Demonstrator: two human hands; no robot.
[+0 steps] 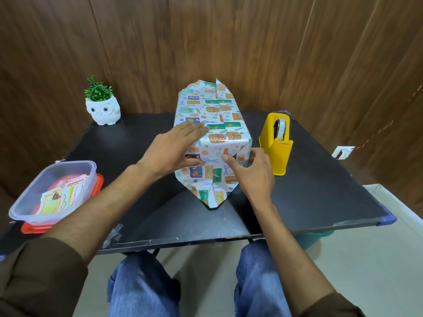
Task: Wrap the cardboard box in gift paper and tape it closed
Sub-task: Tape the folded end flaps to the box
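Note:
The box [212,124] stands in the middle of the black table [320,191], covered in white gift paper printed with presents and scissors. A paper seam runs along its top. At the near end a pointed paper flap [211,193] lies on the table; the far end's paper sticks up loose. My left hand [176,149] rests flat, fingers spread, on the box's top and near left corner. My right hand [254,172] pinches the folded paper at the near right corner. A yellow tape dispenser [277,143] stands just right of the box.
A clear plastic tub [25,211] holding paper labels sits on an orange lid at the table's left edge. A white owl pot [103,110] with a green plant stands at the back left. A bit of used tape [113,234] sticks near the front edge. Wood panels close off the back.

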